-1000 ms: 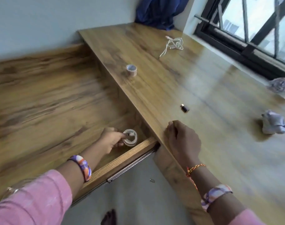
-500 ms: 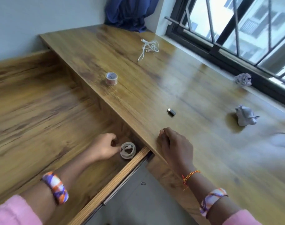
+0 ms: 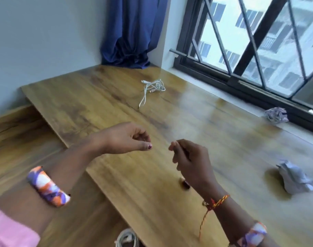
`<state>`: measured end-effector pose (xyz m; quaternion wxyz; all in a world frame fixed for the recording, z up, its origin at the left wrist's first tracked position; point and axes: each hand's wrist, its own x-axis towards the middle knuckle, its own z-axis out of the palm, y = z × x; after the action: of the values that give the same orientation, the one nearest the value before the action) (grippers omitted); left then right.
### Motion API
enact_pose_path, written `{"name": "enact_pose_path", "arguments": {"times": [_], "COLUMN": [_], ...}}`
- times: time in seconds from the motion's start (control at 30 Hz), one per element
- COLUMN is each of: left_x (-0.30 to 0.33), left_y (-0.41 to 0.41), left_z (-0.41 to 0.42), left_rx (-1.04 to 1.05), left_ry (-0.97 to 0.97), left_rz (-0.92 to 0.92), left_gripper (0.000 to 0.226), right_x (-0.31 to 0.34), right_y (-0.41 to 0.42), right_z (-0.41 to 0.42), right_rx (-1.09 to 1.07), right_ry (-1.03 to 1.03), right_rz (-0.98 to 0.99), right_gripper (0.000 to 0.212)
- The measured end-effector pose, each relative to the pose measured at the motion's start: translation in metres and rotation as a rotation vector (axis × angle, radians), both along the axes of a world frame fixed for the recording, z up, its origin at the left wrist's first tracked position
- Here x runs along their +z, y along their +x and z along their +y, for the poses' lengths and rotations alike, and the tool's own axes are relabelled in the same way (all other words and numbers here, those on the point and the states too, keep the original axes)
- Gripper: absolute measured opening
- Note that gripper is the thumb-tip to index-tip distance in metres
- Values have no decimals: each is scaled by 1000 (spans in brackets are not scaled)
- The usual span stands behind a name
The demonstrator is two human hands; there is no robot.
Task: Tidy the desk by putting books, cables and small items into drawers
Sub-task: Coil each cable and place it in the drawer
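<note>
My left hand (image 3: 123, 138) has let go of the coiled white cable (image 3: 127, 238), which now lies in the open drawer (image 3: 18, 143) at the bottom edge of view. That hand is up over the surface (image 3: 170, 193), fingers loosely curled, holding nothing. My right hand (image 3: 189, 161) has come off the surface edge and hovers too, fingers curled, empty as far as I can tell. Small dark item (image 3: 185, 184) sits just under the right wrist. Tangled white cable (image 3: 153, 88) far back, crumpled papers (image 3: 294, 177) right. The tape roll seen earlier is hidden now.
</note>
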<state>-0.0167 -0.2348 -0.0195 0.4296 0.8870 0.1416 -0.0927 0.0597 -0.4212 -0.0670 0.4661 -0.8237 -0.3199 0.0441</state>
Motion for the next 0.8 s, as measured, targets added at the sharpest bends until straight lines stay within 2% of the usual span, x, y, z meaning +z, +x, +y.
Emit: {"name": "enact_pose_path", "arguments": {"times": [0.1, 0.17, 0.27, 0.37, 0.4, 0.53, 0.67, 0.7, 0.8], "left_x": [-3, -8, -17, -29, -30, -3, 53, 70, 118], "left_y": [54, 88, 129, 152, 154, 148, 119, 108, 68], "left_z": [20, 34, 48, 53, 53, 41, 5, -7, -48], "left_rx": [111, 225, 361, 395, 417, 561, 499, 447, 282], "left_ry": [-27, 74, 246, 87, 22, -33, -169, -175, -208], "left_rz": [-37, -78, -78, -45, -75, -359, -558, -589, -657], "left_gripper": [37, 46, 36, 35, 28, 8, 25, 24, 23], "right_x": [-4, -8, -11, -7, -4, 5, 31, 42, 77], "right_y": [40, 60, 77, 85, 87, 86, 71, 66, 50], "right_z": [15, 22, 24, 17, 13, -9, -32, -39, -59], "right_rx": [-22, -16, 9, 20, 27, 46, -17, -46, -120], "right_ry": [50, 64, 58, 62, 42, -18, 52, 85, 158], "right_rz": [148, 211, 278, 324, 320, 312, 290, 262, 97], "right_gripper": [25, 26, 27, 27, 27, 24, 13, 19, 60]}}
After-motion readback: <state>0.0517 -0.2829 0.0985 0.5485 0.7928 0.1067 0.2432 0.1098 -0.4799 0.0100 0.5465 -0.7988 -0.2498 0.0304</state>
